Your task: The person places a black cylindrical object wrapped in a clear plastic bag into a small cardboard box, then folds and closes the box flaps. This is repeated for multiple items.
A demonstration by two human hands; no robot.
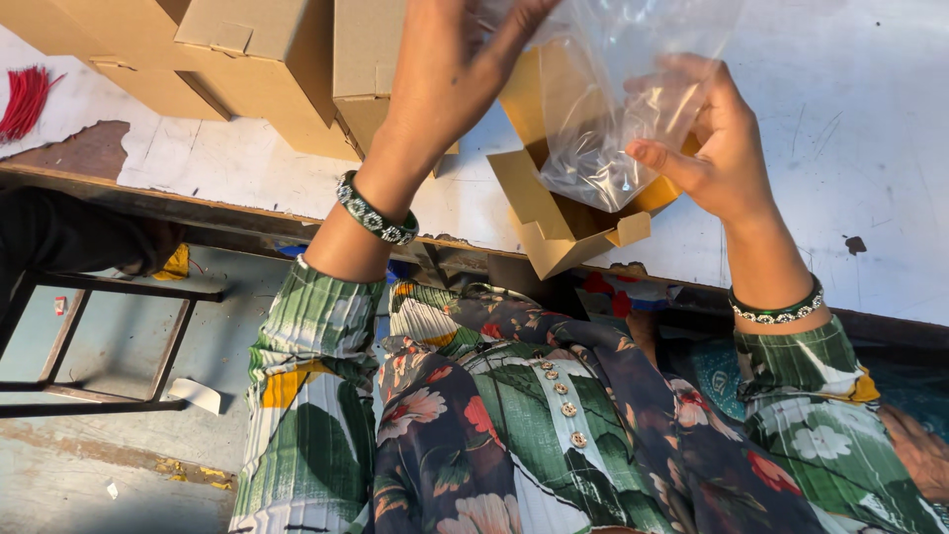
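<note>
A clear plastic bag (603,109) hangs over an open small cardboard box (554,222) at the table's front edge. My left hand (450,69) pinches the bag's upper part from the left, fingers pointing up. My right hand (707,143) grips the bag's right side, fingers curled into the plastic. The bag's lower end dips into the box opening. Both wrists wear beaded bracelets, and my sleeves are green patterned.
Several closed cardboard boxes (257,59) are stacked at the table's back left. A bundle of red ties (25,99) lies at the far left. The white worn table (860,148) extends right. A metal stool frame (109,346) stands on the floor at the left.
</note>
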